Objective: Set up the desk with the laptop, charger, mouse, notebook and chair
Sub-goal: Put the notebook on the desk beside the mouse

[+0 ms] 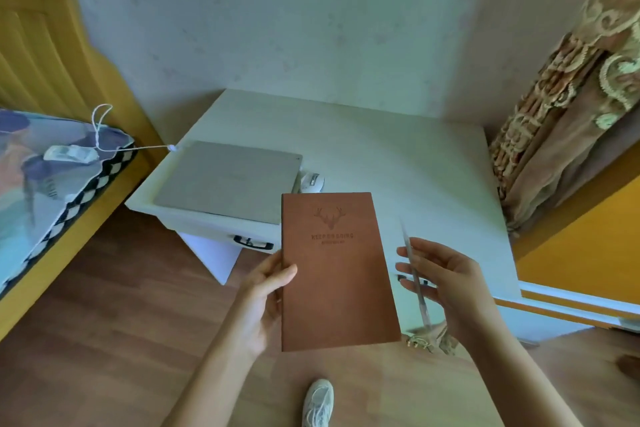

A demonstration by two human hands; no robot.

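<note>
Notebook (337,274), gripped in the left hand (265,291), hung above the counter's (398,163) front edge; the right hand (446,284) pinched a pen (414,274). Closed laptop (227,180) and mouse (311,181) lay at the left end. Charger (71,153) sat on the bed (38,184); no chair showed.

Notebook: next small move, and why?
Probably lower the notebook onto the bare desk right of the closed laptop. The left hand grips its left edge and holds it above the desk's front edge; the right hand holds only a pen.
</note>
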